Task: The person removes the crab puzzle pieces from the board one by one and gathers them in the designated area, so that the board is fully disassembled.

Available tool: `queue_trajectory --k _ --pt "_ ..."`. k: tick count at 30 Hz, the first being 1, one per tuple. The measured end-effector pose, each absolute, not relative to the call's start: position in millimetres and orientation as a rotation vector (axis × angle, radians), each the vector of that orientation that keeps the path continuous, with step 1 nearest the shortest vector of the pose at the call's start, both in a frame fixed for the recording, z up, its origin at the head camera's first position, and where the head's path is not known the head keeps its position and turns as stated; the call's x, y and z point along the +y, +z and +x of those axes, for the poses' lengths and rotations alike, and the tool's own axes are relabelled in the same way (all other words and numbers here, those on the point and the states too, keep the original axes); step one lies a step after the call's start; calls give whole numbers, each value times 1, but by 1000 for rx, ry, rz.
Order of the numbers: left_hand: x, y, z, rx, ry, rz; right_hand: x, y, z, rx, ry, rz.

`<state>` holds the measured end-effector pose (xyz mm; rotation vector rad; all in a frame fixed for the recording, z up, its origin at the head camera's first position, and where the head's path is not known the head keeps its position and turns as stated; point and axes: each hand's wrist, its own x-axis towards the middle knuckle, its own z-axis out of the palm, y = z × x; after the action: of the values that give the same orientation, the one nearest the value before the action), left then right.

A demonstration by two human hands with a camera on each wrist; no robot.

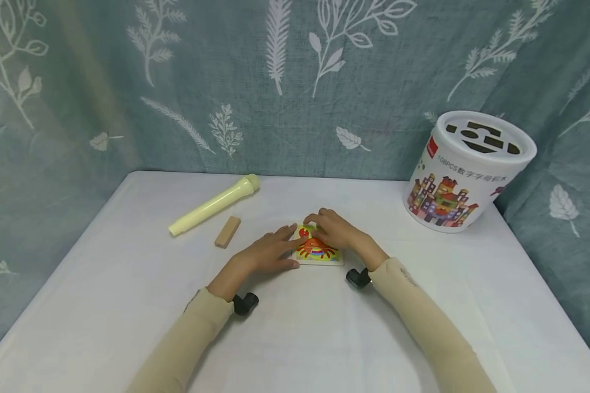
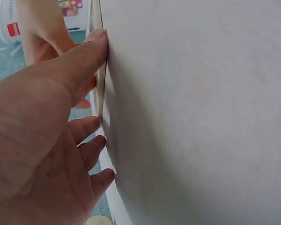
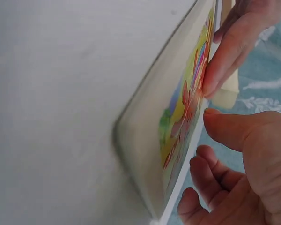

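Observation:
A small flat picture board (image 1: 319,256) with a bright crab-like picture in red, yellow and green lies on the white table. My left hand (image 1: 271,252) spreads along its left side, the thumb at the near left corner and a finger reaching onto the picture. In the left wrist view, the left thumb (image 2: 91,54) rests against the board's edge. My right hand (image 1: 338,229) is over the board's far right part, its fingers bent loosely. In the right wrist view, the right thumb (image 3: 225,126) is right at the picture surface, and nothing shows between thumb and fingers.
A small wooden block (image 1: 228,232) lies left of the board. Behind it a pale yellow microphone-shaped stick (image 1: 211,206) lies at a slant. At the back right stands a large white printed bucket (image 1: 464,174) with shaped holes in its lid. A patterned green curtain (image 1: 295,136) hangs behind the table.

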<state>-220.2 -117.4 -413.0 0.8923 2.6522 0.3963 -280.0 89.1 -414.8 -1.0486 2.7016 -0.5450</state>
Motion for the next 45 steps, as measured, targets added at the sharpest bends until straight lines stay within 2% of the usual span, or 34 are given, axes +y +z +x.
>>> queue_trajectory --k 29,37,45 --pt "-120 -420 -223 2629 565 926 76 -407 -286 2578 -421 -1009" --pt "-120 -420 -222 2633 563 908 74 -407 -288 2533 -549 -964" --pt "-121 -420 -222 2652 533 947 79 -416 -295 2547 -861 -841"
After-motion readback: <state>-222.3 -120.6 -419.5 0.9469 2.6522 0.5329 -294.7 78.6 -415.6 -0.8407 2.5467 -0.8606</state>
